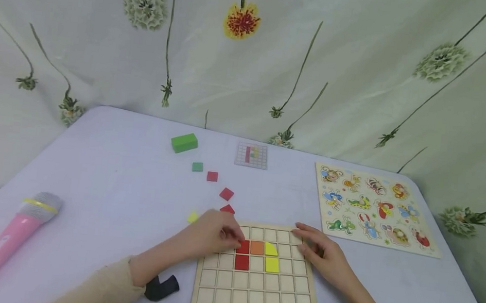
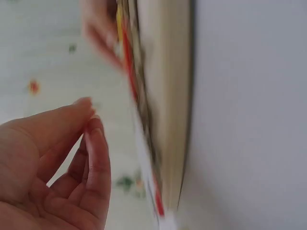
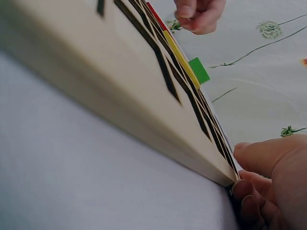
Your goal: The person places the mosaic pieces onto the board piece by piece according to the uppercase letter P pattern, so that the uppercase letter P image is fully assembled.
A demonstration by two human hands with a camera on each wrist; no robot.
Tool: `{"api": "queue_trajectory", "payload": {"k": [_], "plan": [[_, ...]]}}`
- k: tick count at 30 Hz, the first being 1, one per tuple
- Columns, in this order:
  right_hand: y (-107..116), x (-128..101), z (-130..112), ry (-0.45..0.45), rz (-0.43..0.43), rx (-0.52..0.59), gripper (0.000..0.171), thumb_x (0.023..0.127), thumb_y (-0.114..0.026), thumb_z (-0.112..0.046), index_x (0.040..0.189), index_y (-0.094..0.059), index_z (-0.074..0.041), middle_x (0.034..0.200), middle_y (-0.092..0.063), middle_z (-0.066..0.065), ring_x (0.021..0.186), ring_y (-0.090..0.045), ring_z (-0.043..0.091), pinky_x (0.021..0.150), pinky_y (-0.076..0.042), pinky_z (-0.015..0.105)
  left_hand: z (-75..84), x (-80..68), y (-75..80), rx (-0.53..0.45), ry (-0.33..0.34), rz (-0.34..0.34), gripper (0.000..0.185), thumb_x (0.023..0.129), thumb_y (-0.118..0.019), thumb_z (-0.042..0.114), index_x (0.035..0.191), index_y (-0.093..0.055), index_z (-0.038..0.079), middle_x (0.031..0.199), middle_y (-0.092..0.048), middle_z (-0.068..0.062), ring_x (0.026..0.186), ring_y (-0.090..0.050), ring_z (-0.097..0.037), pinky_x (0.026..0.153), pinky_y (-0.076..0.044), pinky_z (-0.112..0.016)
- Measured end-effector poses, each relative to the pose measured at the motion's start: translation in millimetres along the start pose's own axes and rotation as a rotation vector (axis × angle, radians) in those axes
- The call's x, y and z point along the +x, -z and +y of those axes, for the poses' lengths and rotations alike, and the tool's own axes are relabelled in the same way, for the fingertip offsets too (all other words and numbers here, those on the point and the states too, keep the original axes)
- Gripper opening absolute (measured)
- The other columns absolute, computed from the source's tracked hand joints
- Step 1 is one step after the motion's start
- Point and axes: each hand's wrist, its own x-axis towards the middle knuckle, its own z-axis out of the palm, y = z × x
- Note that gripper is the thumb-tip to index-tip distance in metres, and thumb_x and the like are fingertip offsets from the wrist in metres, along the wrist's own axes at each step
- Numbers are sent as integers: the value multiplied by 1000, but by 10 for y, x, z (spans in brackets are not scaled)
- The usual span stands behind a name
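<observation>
In the head view, the left hand is laid over the upper left part of a wooden grid board, its fingertips bent down onto a red tile in the second row — the tile seems to be pressed into its cell rather than lifted. The right hand is rested flat on the board's upper right edge, fingers loosely extended, apparently to keep the board from sliding. On the board, beside the left fingertips, five tiles are counted: two red, one orange, two yellow. Beyond the left hand, loose pieces are scattered: three red, one small green, one yellow, and a larger green block. One pattern card, one animal puzzle and one pink microphone are also seen.

In the left wrist view, blurred, the thumb and fingers are seen curved toward each other with nothing visibly held; the board edge is seen just beyond them.

In the right wrist view, the board's corner is touched by the right fingertips — thumb above, fingers at the edge.
</observation>
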Motion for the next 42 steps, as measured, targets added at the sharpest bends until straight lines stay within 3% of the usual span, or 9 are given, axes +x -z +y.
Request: {"api": "queue_trajectory", "payload": {"k": [5, 7, 10, 13, 21, 31, 37, 39, 42], "plan": [[-5, 13, -5, 9, 8, -3, 30, 90, -63, -13, 120, -63, -11, 133, -51, 7, 76, -50, 11, 61, -43, 25, -451, 283, 563, -43, 147, 227, 21, 83, -71, 11, 104, -70, 9, 96, -66, 0, 90, -60, -19, 78, -50, -34], [-6, 8, -5, 9, 6, 3, 30, 90, -63, -13, 120, -63, -11, 133, -51, 7, 80, -52, 11, 62, -43, 25, -640, 362, 735, -51, 213, 278, 27, 85, -69, 11, 111, -66, 6, 105, -64, -8, 97, -59, -24, 82, -49, -38], [-10, 0, -2, 10, -1, 8, 30, 91, -62, -14, 120, -63, -11, 133, -51, 8, 82, -52, 11, 62, -43, 25, -832, 456, 850, -45, 275, 256, 32, 86, -68, 11, 117, -63, 4, 112, -62, -13, 103, -57, -28, 85, -48, -40], [-13, -3, 3, 14, 2, 10, 30, 91, -62, -14, 120, -63, -11, 133, -50, 8, 82, -52, 11, 62, -43, 25, -886, 544, 839, 8, 288, 185, 33, 85, -69, 12, 116, -64, 5, 111, -62, -12, 101, -56, -28, 85, -47, -38], [-23, -1, -9, -5, -3, 13, 30, 91, -62, -15, 121, -63, -12, 134, -50, 8, 72, -49, 11, 60, -42, 25, -862, 635, 716, 100, 356, 139, 32, 83, -71, 11, 113, -65, 4, 106, -62, -11, 96, -55, -25, 83, -48, -36], [-13, 8, -7, -6, -1, 1, 30, 91, -63, -14, 121, -62, -11, 133, -50, 8, 69, -48, 11, 59, -42, 25, -825, 628, 669, 150, 299, 172, 17, 82, -72, 10, 97, -64, 7, 92, -62, -6, 87, -55, -23, 78, -48, -36], [-10, 15, -2, 12, 6, -10, 30, 90, -63, -12, 120, -63, -11, 133, -51, 8, 67, -47, 10, 58, -42, 24, -562, 482, 624, 95, 265, 201, 12, 83, -72, 12, 92, -65, 10, 86, -63, -2, 82, -57, -20, 75, -49, -33], [-9, 13, -1, 9, 4, -7, 30, 90, -63, -13, 121, -63, -11, 133, -51, 8, 67, -47, 11, 58, -42, 25, -426, 394, 559, 37, 236, 158, 13, 83, -71, 12, 96, -67, 11, 85, -63, 0, 79, -58, -17, 72, -49, -31], [-5, 10, -1, 0, 1, -4, 31, 90, -63, -15, 121, -63, -12, 133, -51, 7, 68, -47, 11, 59, -42, 25, -203, 221, 394, -94, 180, 35, 17, 84, -71, 13, 101, -70, 12, 86, -63, 3, 74, -60, -14, 69, -49, -29]]}}
